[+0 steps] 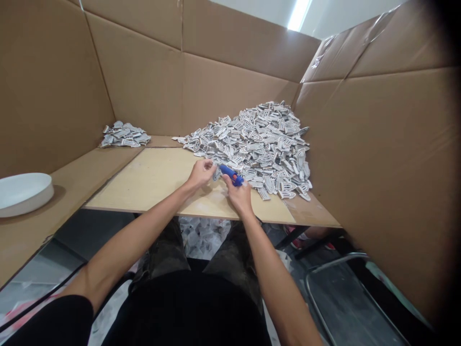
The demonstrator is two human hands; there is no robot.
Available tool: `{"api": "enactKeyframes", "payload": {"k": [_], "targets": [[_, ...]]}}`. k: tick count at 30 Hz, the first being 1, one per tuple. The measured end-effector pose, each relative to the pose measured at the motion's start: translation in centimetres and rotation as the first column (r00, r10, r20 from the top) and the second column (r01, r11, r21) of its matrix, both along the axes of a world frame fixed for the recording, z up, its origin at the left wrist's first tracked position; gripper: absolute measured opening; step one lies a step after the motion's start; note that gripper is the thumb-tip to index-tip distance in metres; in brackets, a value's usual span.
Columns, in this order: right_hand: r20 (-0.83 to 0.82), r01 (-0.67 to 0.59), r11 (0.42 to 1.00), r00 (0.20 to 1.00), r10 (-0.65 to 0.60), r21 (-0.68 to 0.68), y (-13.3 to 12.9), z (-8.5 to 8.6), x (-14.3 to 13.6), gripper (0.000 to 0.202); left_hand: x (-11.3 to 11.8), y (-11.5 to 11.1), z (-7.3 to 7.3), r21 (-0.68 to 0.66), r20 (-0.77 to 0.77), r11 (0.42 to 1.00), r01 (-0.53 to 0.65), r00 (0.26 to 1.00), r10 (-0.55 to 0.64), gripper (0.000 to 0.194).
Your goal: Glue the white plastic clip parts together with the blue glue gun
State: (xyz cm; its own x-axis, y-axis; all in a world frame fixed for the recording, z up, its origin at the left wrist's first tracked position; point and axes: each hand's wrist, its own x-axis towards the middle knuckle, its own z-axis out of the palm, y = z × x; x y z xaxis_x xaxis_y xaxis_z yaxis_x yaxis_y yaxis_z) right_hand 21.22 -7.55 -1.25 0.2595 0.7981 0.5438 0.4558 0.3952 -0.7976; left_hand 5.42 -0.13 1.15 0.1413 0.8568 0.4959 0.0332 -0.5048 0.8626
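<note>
My left hand pinches a small grey-white flat piece with slots, much like those in the pile. In my right hand is a blue handheld tool with an orange-red part; its exact kind is hard to make out. The tool's tip points left, close to the held piece, but I cannot tell whether they touch. Just beyond both hands rises a large pile of grey-white slotted pieces. Fingers partly hide the held piece.
Cardboard walls enclose the wooden board at the back and sides. A smaller heap of pieces lies at the back left. A white bowl stands at the far left. A metal-framed chair is below right; another person's shoe shows under the table.
</note>
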Motion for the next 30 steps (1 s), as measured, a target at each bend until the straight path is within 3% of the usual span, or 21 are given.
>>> {"api": "enactKeyframes", "payload": {"k": [6, 10, 15, 19, 22, 25, 27, 30], "targets": [[0.378, -0.030, 0.992, 0.926, -0.020, 0.127, -0.5, -0.1, -0.1, 0.045, -0.4, 0.0, -0.1, 0.048, -0.055, 0.999, -0.017, 0.998, 0.020, 0.037], [0.554, 0.051, 0.989, 0.824, -0.119, 0.137, -0.6, -0.1, -0.5, 0.032, -0.3, 0.4, -0.2, 0.035, -0.029, 0.999, 0.009, 1.000, -0.008, 0.040], [0.435, 0.240, 0.947, 0.844, -0.313, 0.215, -0.7, 0.0, -0.3, 0.032, -0.1, -0.1, -0.2, 0.026, -0.028, 0.997, 0.077, 0.997, -0.076, 0.037], [0.341, 0.243, 0.943, 0.887, -0.312, 0.228, -0.4, 0.0, 0.1, 0.038, 0.0, -0.1, -0.1, -0.033, 0.006, 0.991, 0.133, 0.991, -0.133, 0.028], [0.282, 0.246, 0.942, 0.909, -0.306, 0.228, -0.1, -0.1, 0.3, 0.042, 0.1, 0.6, -0.3, -0.123, 0.036, 0.991, 0.055, 0.998, -0.051, 0.025], [0.238, 0.257, 0.945, 0.923, -0.303, 0.203, 0.0, -0.1, 0.4, 0.045, -0.5, 2.0, -0.5, -0.269, 0.078, 0.959, -0.095, 0.990, 0.120, 0.018], [0.225, 0.264, 0.947, 0.926, -0.302, 0.182, -0.1, 0.0, 0.4, 0.047, -2.0, 3.4, -0.6, -0.386, 0.108, 0.904, -0.184, 0.964, 0.242, 0.015], [0.220, 0.241, 0.953, 0.935, -0.279, 0.183, 0.0, 0.1, 0.4, 0.046, -6.1, 5.7, 0.1, -0.471, 0.064, 0.814, -0.339, 0.907, 0.416, 0.018]]}}
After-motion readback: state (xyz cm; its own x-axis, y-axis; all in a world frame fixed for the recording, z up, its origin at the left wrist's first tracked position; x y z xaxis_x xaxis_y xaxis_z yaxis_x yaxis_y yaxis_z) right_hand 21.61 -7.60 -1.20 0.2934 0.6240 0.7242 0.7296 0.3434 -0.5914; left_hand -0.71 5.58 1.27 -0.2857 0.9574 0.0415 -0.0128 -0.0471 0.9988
